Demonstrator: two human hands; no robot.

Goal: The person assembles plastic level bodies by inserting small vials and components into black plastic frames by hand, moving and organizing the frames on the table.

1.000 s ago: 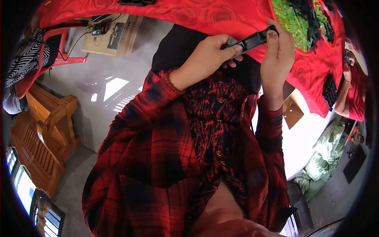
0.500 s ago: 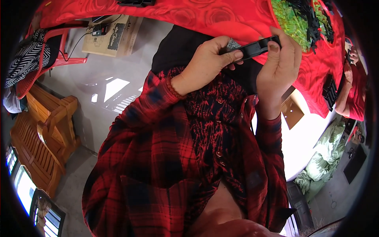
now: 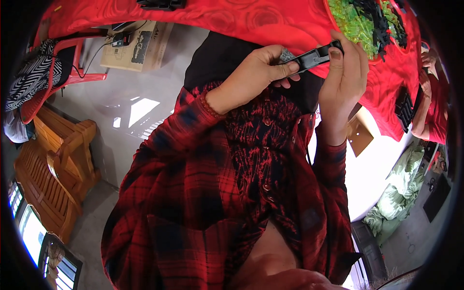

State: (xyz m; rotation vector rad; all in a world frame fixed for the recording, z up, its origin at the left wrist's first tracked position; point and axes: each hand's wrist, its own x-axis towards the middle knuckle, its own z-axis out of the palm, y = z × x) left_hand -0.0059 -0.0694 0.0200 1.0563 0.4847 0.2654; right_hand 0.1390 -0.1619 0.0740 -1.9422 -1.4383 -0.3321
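A long, narrow black plastic part (image 3: 314, 58) with a hollow, ribbed face is held between my two hands, above my lap at the table's edge. My left hand (image 3: 258, 73) is closed on its left end, thumb lying on top. Beside those fingers a grey speckled piece (image 3: 286, 55) sticks out; its kind is unclear. The fingers of my right hand (image 3: 344, 79) grip the far right end between thumb and fingertips.
A red rose-patterned cloth covers the table (image 3: 270, 19). Trays of yellow-green clear pieces (image 3: 350, 24) and black pieces (image 3: 374, 26) stand at the far right. Black parts (image 3: 403, 108) lie near a co-worker's arm (image 3: 423, 113). A cardboard box (image 3: 128, 50) and red chair (image 3: 72, 65) are at left.
The black part has turned slightly, so more of its hollow face shows. Both hands keep their hold in nearly the same place.
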